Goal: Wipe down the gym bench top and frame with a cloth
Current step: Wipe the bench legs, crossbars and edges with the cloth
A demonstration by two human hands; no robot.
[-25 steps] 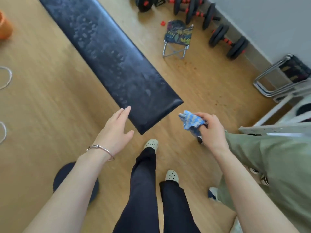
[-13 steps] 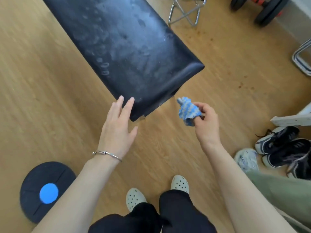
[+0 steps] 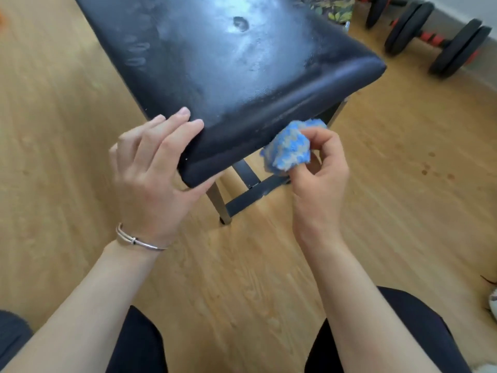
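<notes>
Now the bench pad point(image 3: 228, 63) corner is steadied by the flat-fingered left hand point(image 3: 153, 168) while the bunched blue cloth point(image 3: 290, 149), pinched in the right hand point(image 3: 320, 179), is set at the front edge, so a firm sideways wipe is probably needed next.

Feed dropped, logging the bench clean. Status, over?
Left hand resting flat on bench pad, near corner. Right hand pinching blue cloth at pad's front edge. Pad top smudged, not yet wiped. Nothing in the way.

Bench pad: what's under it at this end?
A metal leg and dark crossbars, standing on the wooden floor. The bench pad hides everything farther back.
</notes>
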